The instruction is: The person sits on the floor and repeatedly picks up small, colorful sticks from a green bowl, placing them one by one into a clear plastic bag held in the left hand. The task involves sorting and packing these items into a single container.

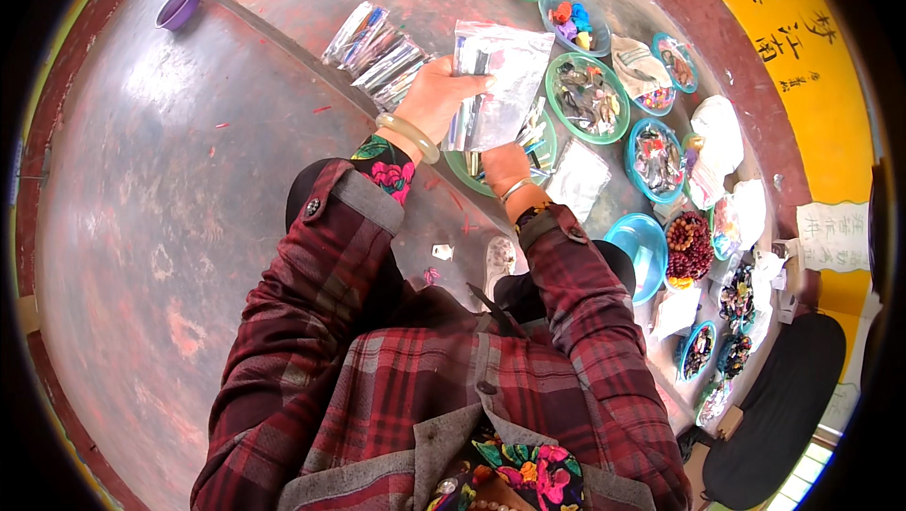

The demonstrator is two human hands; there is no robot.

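While my left hand (436, 96) pinches a clear plastic bag (500, 77) above the green bowl (472, 171), my right hand (503, 165), grip hidden, rests at it; finished packets (377, 49) lie beyond, many bead dishes (653, 157) remain unpacked.

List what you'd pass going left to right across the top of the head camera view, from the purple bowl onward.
Small purple plastic bowl → fanned pile of clear plastic packets → left hand holding a clear plastic bag → green plate of dark small pieces → blue plate of mixed pieces → yellow wall panel.
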